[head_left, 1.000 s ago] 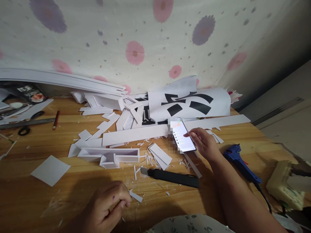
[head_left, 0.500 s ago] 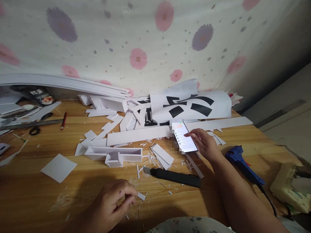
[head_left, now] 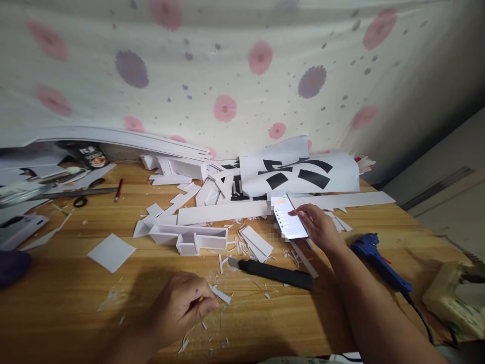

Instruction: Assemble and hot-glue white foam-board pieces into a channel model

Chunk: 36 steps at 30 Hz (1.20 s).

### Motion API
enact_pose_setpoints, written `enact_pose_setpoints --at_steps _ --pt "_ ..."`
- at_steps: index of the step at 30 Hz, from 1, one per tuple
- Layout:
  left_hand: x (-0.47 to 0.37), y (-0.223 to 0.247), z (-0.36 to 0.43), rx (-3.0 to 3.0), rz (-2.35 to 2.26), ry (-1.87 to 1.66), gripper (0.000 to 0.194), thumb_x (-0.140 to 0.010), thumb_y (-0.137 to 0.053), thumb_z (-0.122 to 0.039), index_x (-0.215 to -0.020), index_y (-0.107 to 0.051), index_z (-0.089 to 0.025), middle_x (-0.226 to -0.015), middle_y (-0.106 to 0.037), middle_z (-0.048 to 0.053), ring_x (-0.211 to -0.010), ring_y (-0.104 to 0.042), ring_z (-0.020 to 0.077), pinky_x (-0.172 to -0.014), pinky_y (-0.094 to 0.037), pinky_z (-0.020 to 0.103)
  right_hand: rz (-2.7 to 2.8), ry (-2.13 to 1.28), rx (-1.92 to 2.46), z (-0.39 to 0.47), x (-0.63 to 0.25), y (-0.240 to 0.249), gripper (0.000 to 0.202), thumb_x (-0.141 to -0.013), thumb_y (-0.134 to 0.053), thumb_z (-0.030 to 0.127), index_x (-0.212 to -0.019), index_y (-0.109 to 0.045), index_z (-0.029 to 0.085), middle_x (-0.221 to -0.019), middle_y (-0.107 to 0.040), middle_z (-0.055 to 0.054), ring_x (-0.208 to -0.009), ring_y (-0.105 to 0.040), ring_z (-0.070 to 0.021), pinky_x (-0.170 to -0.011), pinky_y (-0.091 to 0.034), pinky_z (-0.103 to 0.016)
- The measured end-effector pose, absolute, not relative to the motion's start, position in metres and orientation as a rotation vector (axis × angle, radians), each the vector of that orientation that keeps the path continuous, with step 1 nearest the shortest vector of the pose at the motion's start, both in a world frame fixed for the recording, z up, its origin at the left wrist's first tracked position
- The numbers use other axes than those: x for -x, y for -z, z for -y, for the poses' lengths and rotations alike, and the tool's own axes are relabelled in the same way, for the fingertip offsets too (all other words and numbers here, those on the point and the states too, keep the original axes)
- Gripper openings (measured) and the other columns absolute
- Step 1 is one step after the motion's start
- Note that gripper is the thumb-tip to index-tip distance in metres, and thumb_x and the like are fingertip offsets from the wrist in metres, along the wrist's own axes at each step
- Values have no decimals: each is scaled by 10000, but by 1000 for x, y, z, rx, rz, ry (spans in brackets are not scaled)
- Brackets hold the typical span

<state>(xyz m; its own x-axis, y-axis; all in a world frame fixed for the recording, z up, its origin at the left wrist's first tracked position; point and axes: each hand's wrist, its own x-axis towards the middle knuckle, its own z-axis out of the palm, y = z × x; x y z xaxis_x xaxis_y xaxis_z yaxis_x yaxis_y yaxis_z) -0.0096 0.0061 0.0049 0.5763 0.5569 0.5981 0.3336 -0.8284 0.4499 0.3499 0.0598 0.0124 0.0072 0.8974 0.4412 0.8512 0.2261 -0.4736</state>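
A smartphone (head_left: 286, 222) with a lit screen lies among the white strips at centre right, its left side blurred by pixelation. My right hand (head_left: 316, 225) is over its right edge, one finger stretched onto the screen and the thumb near the edge; the other fingers are partly hidden. Low on the wooden table, my left hand (head_left: 185, 306) rests with curled fingers and thumb drawn in, and no held thing shows. Beside its fingertips is a small white strip (head_left: 221, 294). A black-handled utility knife (head_left: 275, 273) lies between my hands.
A white box-like piece (head_left: 189, 237) and a white square (head_left: 111, 253) lie left of centre. Farther back are a printed sheet (head_left: 303, 172) and a long white strip (head_left: 223, 212). A blue glue gun (head_left: 381, 260) with its cord is rightmost; scissors (head_left: 89, 192) lie left.
The view has shifted, bringing more of the table's left side into sight. My left hand's fingers have curled in more tightly. My right hand stays at the phone.
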Motion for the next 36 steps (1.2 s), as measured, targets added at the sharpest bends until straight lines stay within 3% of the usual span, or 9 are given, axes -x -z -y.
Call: enact_pose_setpoints --at_steps 13,19,26,36 --pt "6 5 -4 -2498 -812 -1146 246 -952 -444 -244 -745 -561 -185 -569 -607 -49 -486 -561 66 -515 -413 151 1732 -45 1602 -61 -353 -10 190 -798 -411 206 -766 -597 232 -806 -730 -32 -659 -597 -197 -618 -437 -333" --pt "6 1 -3 -2505 -811 -1189 227 -946 -464 -258 -757 -570 -188 -577 -627 -49 -488 -580 68 -513 -429 150 1716 -24 1599 -59 -355 -11 183 -778 -427 193 -770 -606 231 -781 -725 -28 -669 -599 -202 -634 -433 -337" --pt "8 3 -1 -2504 -843 -1189 202 -938 -471 -230 -769 -576 -196 -606 -658 -45 -508 -610 75 -529 -447 157 1696 -1 1628 -59 -353 -13 205 -811 -493 328 -676 -605 223 -698 -686 -48 -638 -570 -197 -613 -415 -328" --pt "8 5 -3 -2510 -828 -1222 166 -929 -486 -216 -793 -582 -205 -620 -679 -37 -516 -626 88 -527 -453 173 1667 -20 1655 -56 -350 -18 213 -842 -453 292 -701 -601 233 -665 -683 -37 -615 -580 -196 -581 -410 -321"
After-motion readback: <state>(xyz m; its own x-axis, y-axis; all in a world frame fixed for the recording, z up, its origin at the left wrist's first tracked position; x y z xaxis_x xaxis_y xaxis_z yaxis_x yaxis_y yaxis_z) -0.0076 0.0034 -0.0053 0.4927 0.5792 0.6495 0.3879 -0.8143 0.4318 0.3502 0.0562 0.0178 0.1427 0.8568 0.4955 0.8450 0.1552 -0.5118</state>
